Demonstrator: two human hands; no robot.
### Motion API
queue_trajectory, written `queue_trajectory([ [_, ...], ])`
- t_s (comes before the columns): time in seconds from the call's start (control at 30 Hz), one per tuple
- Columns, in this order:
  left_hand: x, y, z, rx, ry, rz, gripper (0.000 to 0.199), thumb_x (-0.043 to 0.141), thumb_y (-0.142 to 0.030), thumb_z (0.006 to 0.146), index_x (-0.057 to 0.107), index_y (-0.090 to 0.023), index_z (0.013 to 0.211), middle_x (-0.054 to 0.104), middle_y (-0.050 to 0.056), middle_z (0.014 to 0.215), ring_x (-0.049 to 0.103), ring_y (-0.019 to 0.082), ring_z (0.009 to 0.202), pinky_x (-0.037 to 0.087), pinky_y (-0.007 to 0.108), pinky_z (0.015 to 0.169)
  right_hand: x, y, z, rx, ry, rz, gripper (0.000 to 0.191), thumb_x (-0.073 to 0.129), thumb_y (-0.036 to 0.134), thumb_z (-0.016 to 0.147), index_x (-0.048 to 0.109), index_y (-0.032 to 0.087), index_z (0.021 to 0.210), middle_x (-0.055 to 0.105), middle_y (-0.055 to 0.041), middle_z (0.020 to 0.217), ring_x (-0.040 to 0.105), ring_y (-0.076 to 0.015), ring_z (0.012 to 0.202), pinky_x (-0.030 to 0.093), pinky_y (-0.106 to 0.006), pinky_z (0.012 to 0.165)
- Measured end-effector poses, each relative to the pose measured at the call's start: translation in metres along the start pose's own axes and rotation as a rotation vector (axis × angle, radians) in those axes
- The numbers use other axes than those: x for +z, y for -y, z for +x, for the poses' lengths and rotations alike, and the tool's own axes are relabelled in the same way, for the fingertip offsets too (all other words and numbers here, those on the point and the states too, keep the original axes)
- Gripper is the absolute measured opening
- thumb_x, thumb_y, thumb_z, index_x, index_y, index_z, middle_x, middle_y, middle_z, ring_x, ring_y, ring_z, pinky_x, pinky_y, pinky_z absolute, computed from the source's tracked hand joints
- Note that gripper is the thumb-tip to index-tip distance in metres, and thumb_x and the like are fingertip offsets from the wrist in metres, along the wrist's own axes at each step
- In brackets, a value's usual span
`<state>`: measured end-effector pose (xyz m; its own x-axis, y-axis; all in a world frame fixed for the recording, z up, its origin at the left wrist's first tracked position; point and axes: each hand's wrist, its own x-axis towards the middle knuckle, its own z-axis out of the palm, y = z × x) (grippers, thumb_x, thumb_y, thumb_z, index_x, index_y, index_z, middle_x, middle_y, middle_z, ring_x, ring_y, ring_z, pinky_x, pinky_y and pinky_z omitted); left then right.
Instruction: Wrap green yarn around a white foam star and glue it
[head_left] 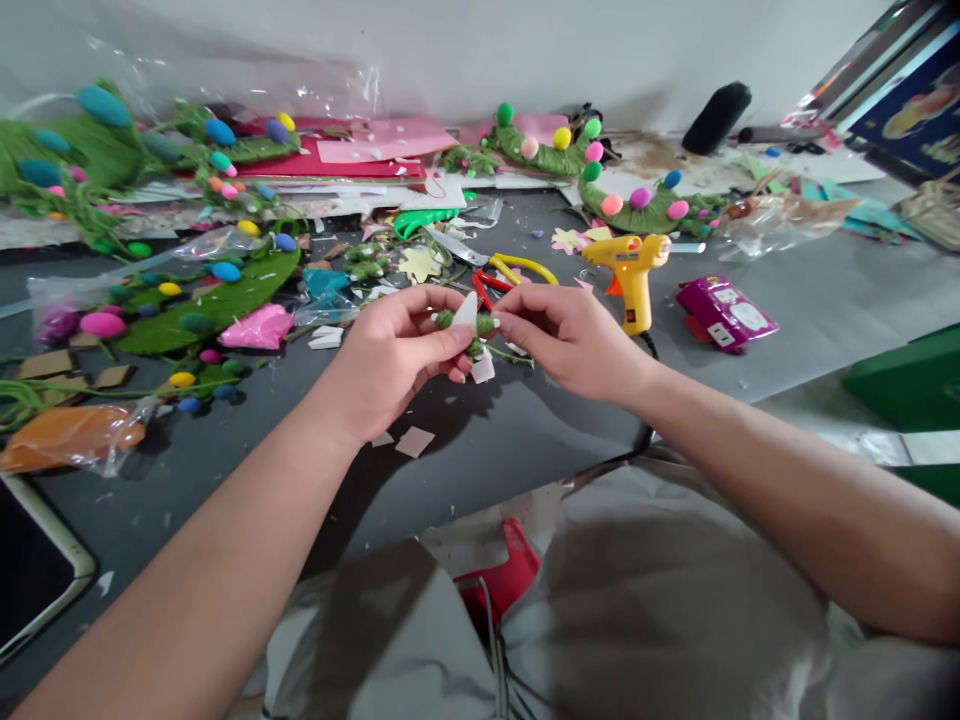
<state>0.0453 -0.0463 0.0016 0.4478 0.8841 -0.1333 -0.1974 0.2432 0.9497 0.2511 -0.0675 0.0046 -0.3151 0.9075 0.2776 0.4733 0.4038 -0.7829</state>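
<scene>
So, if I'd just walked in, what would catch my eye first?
Probably the bright yellow glue gun, on the grey table right of centre. Then the colourful balls on green shapes along the back and left. Near the centre, the left fingers hold a small green-wrapped piece.

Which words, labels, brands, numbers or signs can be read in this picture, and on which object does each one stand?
No text can be read with certainty.
Yellow glue gun: small dark lettering on its body, too blurred to read.
Purple packet: pale printed marks, too small to read.
Dark blue panel at the top right: pale lettering, too blurred to read.
</scene>
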Motion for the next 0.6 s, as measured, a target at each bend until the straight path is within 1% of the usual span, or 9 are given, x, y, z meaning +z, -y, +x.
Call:
queue_trajectory([
  [0.13, 0.001, 0.0, 0.001, -0.005, -0.025, -0.04, 0.018, 0.077, -0.006, 0.078, 0.07, -0.015, 0.093, 0.068, 0.0, 0.078, 0.065, 0.009, 0.058, 0.056, 0.022, 0.055, 0.004, 0.001, -0.003, 0.007, 0.017, -0.035, 0.013, 0.061, 0.022, 0.097, 0.067, 0.015, 0.088, 0.056, 0.0033, 0.07, 0.041, -0.0074, 0.061, 0.033, -0.023, 0.055],
  [0.27, 0.002, -0.001, 0.002, -0.012, -0.112, -0.03, 0.019, 0.077, -0.007, 0.076, 0.069, -0.014, 0.091, 0.068, -0.001, 0.071, 0.065, 0.01, 0.056, 0.055, 0.022, 0.056, 0.009, 0.002, -0.006, 0.028, 0.009, -0.029, 0.014, 0.066, 0.023, 0.093, 0.068, 0.014, 0.082, 0.059, 0.0034, 0.069, 0.043, -0.007, 0.06, 0.034, -0.023, 0.056],
  [0.37, 0.001, 0.003, 0.003, 0.045, -0.144, 0.11, 0.019, 0.081, -0.013, 0.077, 0.071, -0.016, 0.093, 0.07, 0.0, 0.068, 0.066, 0.012, 0.056, 0.055, 0.023, 0.055, 0.012, 0.003, -0.008, 0.021, 0.01, -0.071, 0.013, 0.065, 0.022, 0.091, 0.073, 0.014, 0.084, 0.067, 0.0006, 0.073, 0.051, -0.0088, 0.064, 0.038, -0.024, 0.061],
  [0.5, 0.0, 0.01, 0.003, 0.158, -0.135, 0.393, 0.021, 0.085, -0.024, 0.078, 0.073, -0.017, 0.094, 0.071, 0.001, 0.068, 0.066, 0.014, 0.057, 0.053, 0.024, 0.054, 0.012, 0.006, -0.009, -0.083, 0.034, -0.287, 0.012, 0.062, 0.016, 0.089, 0.073, 0.015, 0.084, 0.069, -0.0019, 0.079, 0.058, -0.0127, 0.073, 0.041, -0.026, 0.068],
  [0.6, 0.0, 0.012, 0.002, 0.189, -0.115, 0.447, 0.02, 0.085, -0.027, 0.079, 0.071, -0.019, 0.091, 0.07, 0.001, 0.069, 0.066, 0.015, 0.058, 0.052, 0.025, 0.054, 0.008, 0.007, -0.009, -0.158, 0.054, -0.426, 0.017, 0.056, 0.019, 0.094, 0.072, 0.015, 0.089, 0.068, -0.005, 0.087, 0.06, -0.0161, 0.08, 0.042, -0.029, 0.071],
])
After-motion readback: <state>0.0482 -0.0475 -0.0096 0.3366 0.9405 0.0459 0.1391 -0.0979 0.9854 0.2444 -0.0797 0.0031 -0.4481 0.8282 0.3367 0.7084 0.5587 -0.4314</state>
